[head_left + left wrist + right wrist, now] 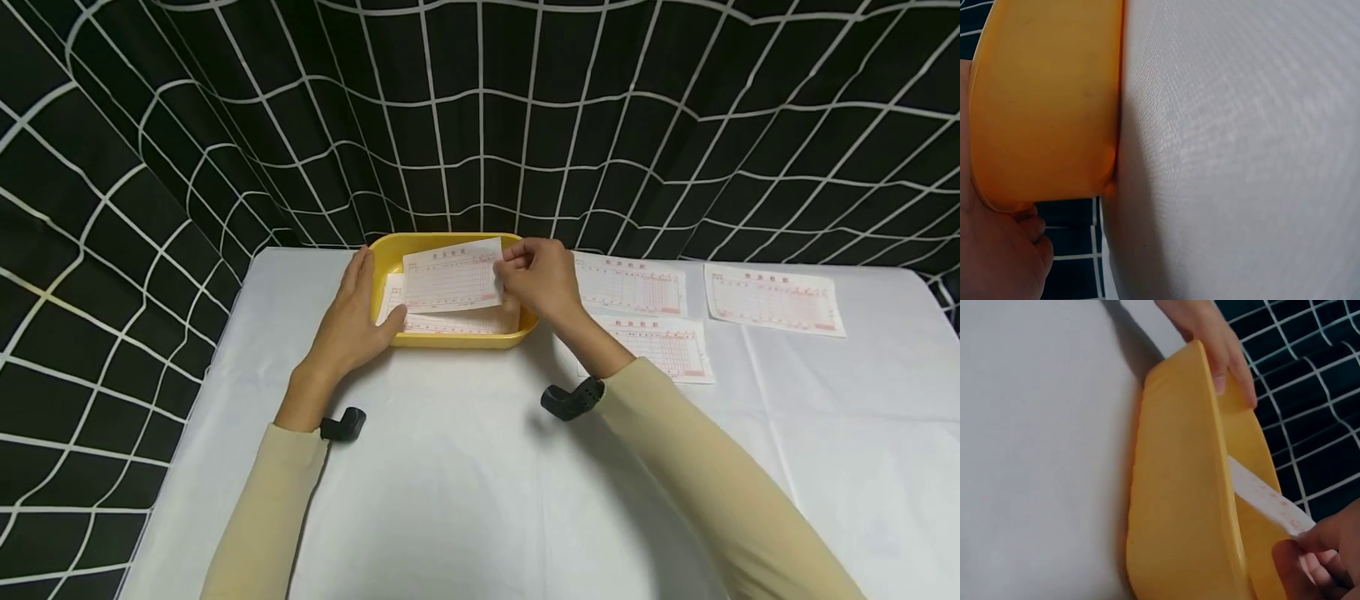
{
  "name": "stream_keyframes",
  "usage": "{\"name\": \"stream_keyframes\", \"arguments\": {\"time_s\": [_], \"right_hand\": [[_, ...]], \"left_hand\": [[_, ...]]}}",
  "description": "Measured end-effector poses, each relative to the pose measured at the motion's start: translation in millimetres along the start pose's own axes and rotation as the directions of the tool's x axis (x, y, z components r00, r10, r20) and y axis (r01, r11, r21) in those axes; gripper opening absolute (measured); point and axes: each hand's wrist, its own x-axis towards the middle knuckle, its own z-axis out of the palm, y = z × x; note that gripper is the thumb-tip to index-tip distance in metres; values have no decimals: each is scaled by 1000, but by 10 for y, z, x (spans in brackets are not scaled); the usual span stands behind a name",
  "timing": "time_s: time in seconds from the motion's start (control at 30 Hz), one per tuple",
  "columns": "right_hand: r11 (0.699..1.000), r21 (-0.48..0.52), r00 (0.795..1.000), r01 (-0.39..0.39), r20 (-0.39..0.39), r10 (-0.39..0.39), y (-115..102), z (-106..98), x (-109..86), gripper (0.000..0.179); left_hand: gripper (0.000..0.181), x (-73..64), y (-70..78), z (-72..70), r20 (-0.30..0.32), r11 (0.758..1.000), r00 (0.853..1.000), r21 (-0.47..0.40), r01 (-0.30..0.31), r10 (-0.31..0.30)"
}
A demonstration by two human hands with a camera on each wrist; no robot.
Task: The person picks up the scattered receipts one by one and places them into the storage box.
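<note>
A yellow plastic tub (457,341) stands near the far edge of the table. My left hand (351,321) holds its left end, the thumb over the front rim and the fingers along the side; the left wrist view shows this hand (1000,250) against the rim. With thumb and fingers, my right hand (542,279) pinches the right edge of a printed receipt slip (453,273), red print on white. That slip slants across the tub's opening, above more printed paper (457,323) inside. In the right wrist view the pinched slip (1269,497) dips into the tub.
Right of the tub lie two slips, one behind (637,283) and one in front (660,346), partly behind my right forearm. A third slip (774,300) lies farther right on the white tablecloth (450,483). A black cloth with white grid lines (502,125) hangs behind the table.
</note>
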Motion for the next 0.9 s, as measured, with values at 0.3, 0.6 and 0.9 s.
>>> {"name": "stream_keyframes", "arguments": {"time_s": [0.3,0.6,0.9], "right_hand": [[995,-92,1000,26,-3,-27,-28,138,91,27],[996,-84,989,18,151,-5,-113,128,9,63],[979,-95,971,179,175,-161,-112,-167,-163,57]], "left_hand": [[96,8,-1,6,0,1000,1000,-14,-1,1],[96,7,5,-3,-3,1000,1000,-4,-4,4],[96,2,14,5,-9,1000,1000,-3,-7,7]]}}
